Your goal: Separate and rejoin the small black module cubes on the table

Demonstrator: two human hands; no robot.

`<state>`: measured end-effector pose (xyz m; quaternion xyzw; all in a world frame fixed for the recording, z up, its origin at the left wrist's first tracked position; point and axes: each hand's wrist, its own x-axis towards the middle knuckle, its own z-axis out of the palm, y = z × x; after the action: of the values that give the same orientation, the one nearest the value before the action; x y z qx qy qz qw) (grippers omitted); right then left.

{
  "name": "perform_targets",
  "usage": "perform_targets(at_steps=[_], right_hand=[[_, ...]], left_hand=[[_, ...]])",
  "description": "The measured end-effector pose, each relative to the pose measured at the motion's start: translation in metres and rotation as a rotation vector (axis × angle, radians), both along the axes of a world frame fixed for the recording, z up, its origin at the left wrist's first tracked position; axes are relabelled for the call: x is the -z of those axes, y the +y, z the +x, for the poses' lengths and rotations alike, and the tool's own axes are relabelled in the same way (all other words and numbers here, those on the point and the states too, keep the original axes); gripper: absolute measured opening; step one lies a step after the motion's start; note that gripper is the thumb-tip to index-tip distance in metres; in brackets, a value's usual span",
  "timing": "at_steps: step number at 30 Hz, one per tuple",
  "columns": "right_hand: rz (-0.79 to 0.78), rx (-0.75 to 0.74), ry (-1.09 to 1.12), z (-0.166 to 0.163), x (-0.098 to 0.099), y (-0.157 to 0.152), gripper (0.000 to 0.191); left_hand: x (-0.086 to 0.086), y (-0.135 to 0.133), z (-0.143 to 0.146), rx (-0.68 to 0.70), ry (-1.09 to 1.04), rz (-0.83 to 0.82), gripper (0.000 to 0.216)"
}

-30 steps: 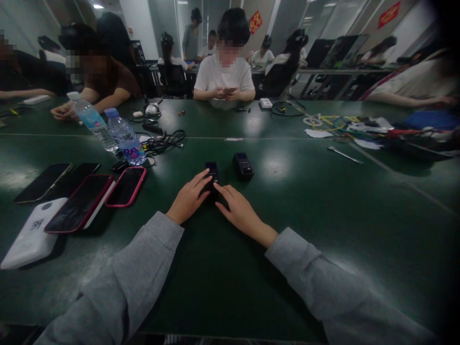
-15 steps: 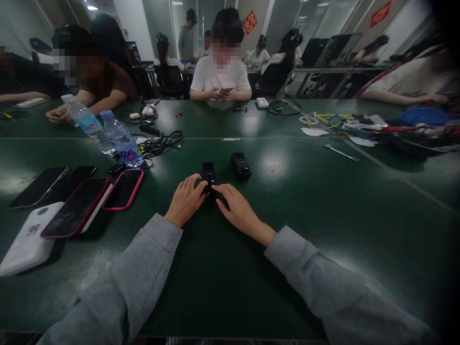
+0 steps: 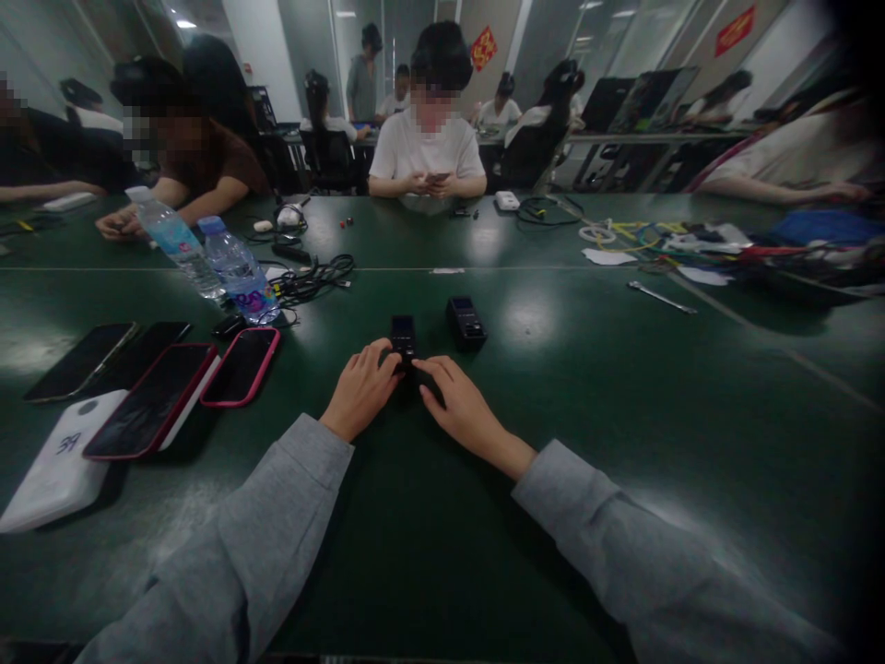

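Observation:
A small black handheld device (image 3: 403,330) with a dark screen and buttons lies on the green table in front of me. My left hand (image 3: 360,389) grips its left side and near end with fingers and thumb, hiding part of it. From the other side my right hand (image 3: 462,408) reaches in, its index fingertip at the device's near right corner and its thumb held apart below. Whether that fingertip presses a button I cannot tell. A second black device (image 3: 466,323), boxy and similar, stands just beyond to the right, untouched.
Left lie a pink-edged phone (image 3: 241,367), a red-cased phone (image 3: 153,398), other dark phones and a white power bank (image 3: 62,461). Two water bottles (image 3: 239,269) stand by black cables (image 3: 322,277). A wrench (image 3: 662,297) and tangled wires (image 3: 664,235) are right. People sit around.
The view has tilted very slightly, so everything sits a little lower in the picture. Both hands stay at the device with hardly any change.

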<state>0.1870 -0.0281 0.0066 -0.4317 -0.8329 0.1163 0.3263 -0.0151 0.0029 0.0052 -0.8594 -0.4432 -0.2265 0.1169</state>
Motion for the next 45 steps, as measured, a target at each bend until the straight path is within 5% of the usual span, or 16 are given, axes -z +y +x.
perform_targets(at_steps=[14,35,45], right_hand=[[0.074,0.047,0.015,0.0,0.001,0.002,0.04],[0.152,0.121,-0.108,0.007,-0.005,0.004,0.039],[0.281,0.429,-0.194,0.06,0.01,0.048,0.036]], left_hand=[[0.005,0.002,0.001,0.019,-0.11,-0.139,0.015],[0.001,0.005,-0.005,0.027,-0.114,-0.072,0.019],[0.0,0.007,-0.008,-0.003,-0.067,-0.064,0.02]])
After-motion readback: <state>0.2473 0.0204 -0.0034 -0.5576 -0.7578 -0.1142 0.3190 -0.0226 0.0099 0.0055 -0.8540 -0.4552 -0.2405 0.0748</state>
